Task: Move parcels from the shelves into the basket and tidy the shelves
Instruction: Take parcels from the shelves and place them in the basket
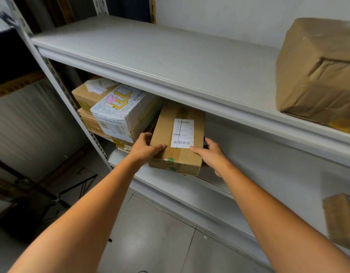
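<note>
Okay, my left hand [146, 148] and right hand [213, 156] both clasp the brown carton [178, 156] by its near corners, on the middle shelf [166, 185]. White bread-print parcel [123, 112] just left of the carton sits close; a pull could drag it down. Carton's label [182, 133] has big Chinese characters, upside down, fine print unreadable.

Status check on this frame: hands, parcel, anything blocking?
Left hand, right hand both grip the labelled brown box at the shelf front. White printed parcel close beside it, not blocking.
</note>
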`<act>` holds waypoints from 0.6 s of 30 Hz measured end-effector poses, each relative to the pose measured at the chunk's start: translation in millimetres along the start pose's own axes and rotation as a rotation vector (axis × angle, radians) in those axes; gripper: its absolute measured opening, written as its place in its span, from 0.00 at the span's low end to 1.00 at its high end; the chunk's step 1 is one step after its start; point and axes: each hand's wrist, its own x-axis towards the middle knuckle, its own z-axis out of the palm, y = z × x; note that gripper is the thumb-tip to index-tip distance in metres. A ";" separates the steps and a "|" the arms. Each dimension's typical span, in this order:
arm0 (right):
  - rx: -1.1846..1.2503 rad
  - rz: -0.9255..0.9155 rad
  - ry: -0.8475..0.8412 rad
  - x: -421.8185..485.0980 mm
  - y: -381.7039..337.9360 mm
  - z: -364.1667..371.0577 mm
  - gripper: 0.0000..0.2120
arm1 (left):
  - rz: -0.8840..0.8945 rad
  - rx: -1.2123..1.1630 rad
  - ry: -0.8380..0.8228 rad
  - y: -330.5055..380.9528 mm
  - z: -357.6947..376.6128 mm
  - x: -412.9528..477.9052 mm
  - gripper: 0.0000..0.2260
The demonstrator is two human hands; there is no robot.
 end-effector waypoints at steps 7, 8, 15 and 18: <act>-0.048 0.053 -0.054 -22.5 1.1 -12.2 0.31 | -0.072 -0.015 -0.102 4.6 -3.2 -23.2 0.33; -0.048 0.059 -0.067 -26.3 1.5 -14.9 0.30 | -0.084 -0.026 -0.101 4.9 -2.2 -28.4 0.33; -0.082 0.048 -0.166 -51.7 3.2 -36.2 0.39 | -0.127 -0.118 0.001 5.9 15.4 -75.8 0.29; -0.113 0.022 -0.259 -63.6 2.0 -41.2 0.45 | -0.166 -0.157 0.069 3.3 22.7 -106.1 0.28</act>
